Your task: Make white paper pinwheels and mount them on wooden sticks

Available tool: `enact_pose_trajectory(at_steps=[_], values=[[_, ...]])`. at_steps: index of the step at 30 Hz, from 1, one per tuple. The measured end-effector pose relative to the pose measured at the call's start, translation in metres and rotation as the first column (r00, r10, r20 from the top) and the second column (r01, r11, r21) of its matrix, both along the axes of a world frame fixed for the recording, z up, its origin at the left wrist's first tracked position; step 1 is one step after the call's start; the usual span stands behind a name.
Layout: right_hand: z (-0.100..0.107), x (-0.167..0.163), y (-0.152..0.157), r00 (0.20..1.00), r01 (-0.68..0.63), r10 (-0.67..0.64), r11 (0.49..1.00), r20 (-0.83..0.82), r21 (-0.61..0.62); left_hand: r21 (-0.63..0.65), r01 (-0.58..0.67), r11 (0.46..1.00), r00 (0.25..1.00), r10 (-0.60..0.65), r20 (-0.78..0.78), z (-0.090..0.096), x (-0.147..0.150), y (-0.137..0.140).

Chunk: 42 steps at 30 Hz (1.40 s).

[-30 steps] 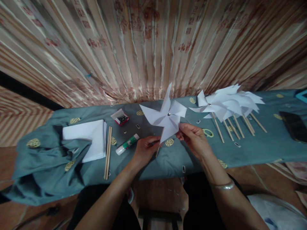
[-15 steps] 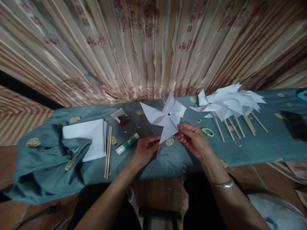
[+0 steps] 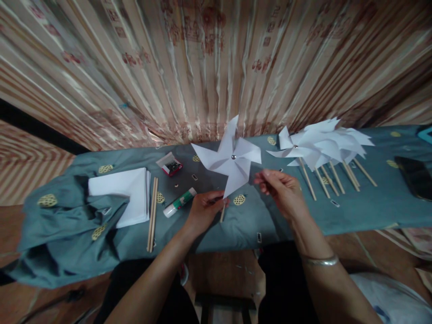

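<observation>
A white paper pinwheel (image 3: pixel 219 160) with a shiny pin at its centre stands in front of me, above the cloth. My left hand (image 3: pixel 207 210) is closed round its wooden stick (image 3: pixel 222 212), whose lower end shows beneath the fingers. Just right of the lower blades is my right hand (image 3: pixel 278 189), fingers curled together, with nothing visible in them and a small gap to the paper. To the left of my left hand lies a glue stick (image 3: pixel 180 202) with a green label.
Several finished pinwheels (image 3: pixel 324 146) lie at the right, near a dark phone (image 3: pixel 413 176). Leftward are a small open box of pins (image 3: pixel 171 166), wooden sticks (image 3: pixel 152 216) and stacked white paper (image 3: pixel 137 211). A patterned curtain (image 3: pixel 209 67) hangs behind the cloth-covered table (image 3: pixel 232 238).
My right hand has let go of the pinwheel's blade and drawn off to the right. The pinwheel has turned slightly and shifted a little left. My left hand keeps its hold.
</observation>
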State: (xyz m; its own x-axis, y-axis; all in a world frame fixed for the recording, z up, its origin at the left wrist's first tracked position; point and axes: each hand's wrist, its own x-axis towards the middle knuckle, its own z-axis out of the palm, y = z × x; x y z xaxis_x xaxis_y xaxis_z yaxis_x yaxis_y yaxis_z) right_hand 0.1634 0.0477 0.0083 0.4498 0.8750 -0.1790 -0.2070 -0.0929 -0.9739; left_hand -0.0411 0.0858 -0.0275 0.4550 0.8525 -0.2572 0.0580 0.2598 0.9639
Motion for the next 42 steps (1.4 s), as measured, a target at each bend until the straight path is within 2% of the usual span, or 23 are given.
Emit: enact_pose_trajectory(at_steps=[4,6,10,14,18,23,29,33,38,42], values=[[-0.001,0.021,0.002,0.964,0.247,-0.257,0.960,0.063,0.133,-0.067,0.023,0.998,0.999,-0.020,0.048,0.001,0.000,-0.001],[-0.004,0.027,0.005,0.949,0.275,-0.296,0.947,0.111,0.167,-0.103,0.065,0.993,0.996,-0.059,0.062,0.002,0.001,-0.001],[-0.010,0.026,0.008,0.984,0.138,-0.149,0.984,0.099,0.114,-0.182,0.145,0.973,0.988,-0.133,0.076,0.004,0.002,-0.004],[-0.011,0.020,0.008,0.997,0.024,-0.029,0.997,0.066,0.075,-0.195,0.161,0.968,0.986,-0.150,0.071,0.002,0.003,-0.006],[-0.011,0.021,0.006,0.993,-0.012,0.005,0.998,0.115,0.057,-0.174,0.129,0.976,0.991,-0.122,0.047,-0.003,0.003,-0.006],[-0.012,0.028,0.002,0.990,-0.072,0.073,0.997,0.122,-0.012,-0.118,0.146,0.982,0.989,-0.143,0.034,-0.004,0.003,-0.006],[-0.005,0.025,0.000,0.991,-0.114,0.121,0.987,0.050,-0.111,-0.181,0.175,0.968,0.984,-0.166,0.062,0.002,0.003,-0.007],[-0.001,0.022,0.000,0.993,-0.112,0.114,0.986,0.012,-0.123,-0.191,0.207,0.960,0.978,-0.194,0.083,0.004,0.004,-0.007],[-0.002,0.028,-0.001,0.993,-0.116,0.117,0.982,-0.003,-0.150,-0.256,0.164,0.953,0.986,-0.152,0.067,0.006,0.004,-0.007],[0.001,0.032,-0.002,0.989,-0.141,0.146,0.975,0.012,-0.173,-0.258,0.177,0.950,0.984,-0.168,0.058,0.009,0.003,-0.006]])
